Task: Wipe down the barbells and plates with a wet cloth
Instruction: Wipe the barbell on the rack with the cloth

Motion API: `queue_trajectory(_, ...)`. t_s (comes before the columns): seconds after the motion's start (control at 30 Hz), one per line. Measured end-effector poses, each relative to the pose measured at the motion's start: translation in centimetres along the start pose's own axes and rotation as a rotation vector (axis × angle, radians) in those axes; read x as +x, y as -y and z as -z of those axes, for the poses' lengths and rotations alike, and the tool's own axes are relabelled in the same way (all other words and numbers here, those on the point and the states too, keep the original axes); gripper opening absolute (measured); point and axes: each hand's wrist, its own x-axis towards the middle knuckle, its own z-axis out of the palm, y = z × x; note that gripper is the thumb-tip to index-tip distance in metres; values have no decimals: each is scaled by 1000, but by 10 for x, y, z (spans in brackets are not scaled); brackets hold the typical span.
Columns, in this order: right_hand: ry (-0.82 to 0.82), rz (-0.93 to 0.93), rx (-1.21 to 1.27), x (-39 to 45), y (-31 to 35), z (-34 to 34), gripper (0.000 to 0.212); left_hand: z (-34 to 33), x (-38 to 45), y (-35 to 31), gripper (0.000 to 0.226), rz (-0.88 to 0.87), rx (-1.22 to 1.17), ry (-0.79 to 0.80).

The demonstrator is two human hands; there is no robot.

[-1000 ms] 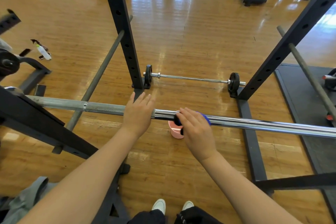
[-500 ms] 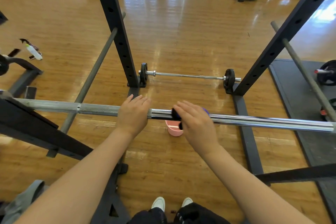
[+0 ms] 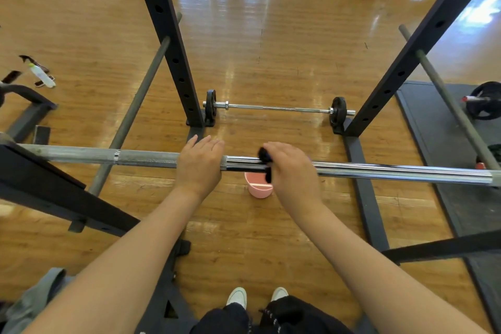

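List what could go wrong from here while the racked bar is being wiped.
1. The barbell may roll or shift on the rack: only the left hand steadies it while the right hand rubs the cloth along it.
2. The pink bucket stands right under the bar, ahead of the feet; a step forward could tip it onto the wooden floor.

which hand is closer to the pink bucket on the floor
Right. The right hand, holding the cloth on the bar, is directly over the pink bucket; the left hand is farther left.
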Motion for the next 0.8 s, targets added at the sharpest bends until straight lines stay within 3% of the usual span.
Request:
queue_trajectory(0.13, 122, 133, -30, -14, -3, -20, 42, 1, 0, -1, 41, 1, 21, 33)
queue_trajectory(0.43, 30, -18, -113, -25, -40, 15, 40, 6, 1, -4, 42, 28, 55, 99)
queue_trajectory(0.53, 44, 28, -120, -16, -19, 5, 32, 6, 1, -6, 48, 44, 73, 105)
queue_trajectory(0.6, 74, 78, -94, -16, -14, 0, 39, 6, 1, -7, 48, 36, 77, 113)
queue_trajectory(0.8, 25, 103, -57, -33, -52, 6, 36, 12, 6, -7, 40, 39, 118, 275)
